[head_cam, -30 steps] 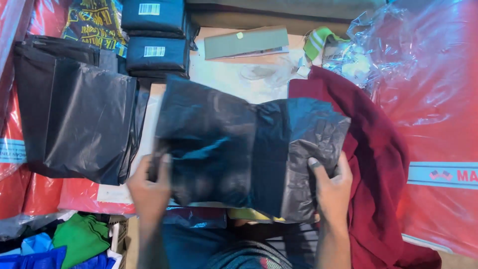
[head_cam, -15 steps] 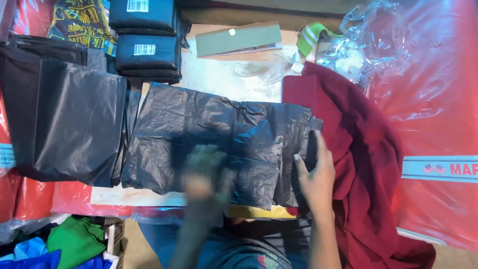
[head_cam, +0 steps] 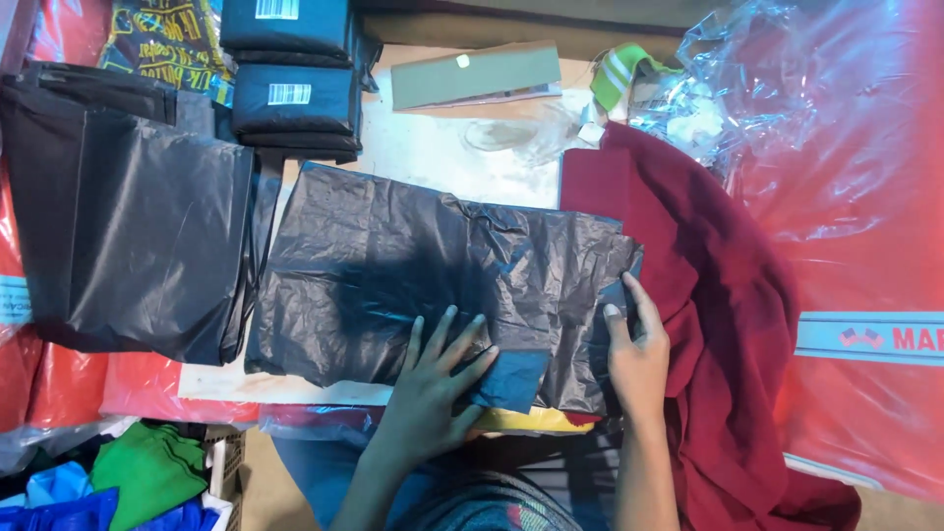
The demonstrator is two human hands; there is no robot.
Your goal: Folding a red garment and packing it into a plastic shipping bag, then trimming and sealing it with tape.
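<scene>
A crumpled black plastic bag [head_cam: 393,265] lies flat on the work surface in front of me. My left hand [head_cam: 433,388] rests palm down on its near edge, fingers spread, touching a dark blue folded piece [head_cam: 506,379] that sticks out from under the bag. My right hand [head_cam: 637,354] grips the bag's right end, thumb on top. A dark red garment [head_cam: 718,295] lies just right of the bag, partly under it.
A stack of flat black bags [head_cam: 138,236] sits at the left. Folded dark blue packages [head_cam: 295,98] with white labels stand at the back, beside a grey-green cardboard box [head_cam: 477,74]. Clear plastic wrap [head_cam: 787,108] and red sheeting [head_cam: 865,246] fill the right. Green and blue cloth [head_cam: 128,477] is bottom left.
The black bag, held up in both hands a second ago, now lies spread flat. My left hand moved from its left edge to the near middle edge.
</scene>
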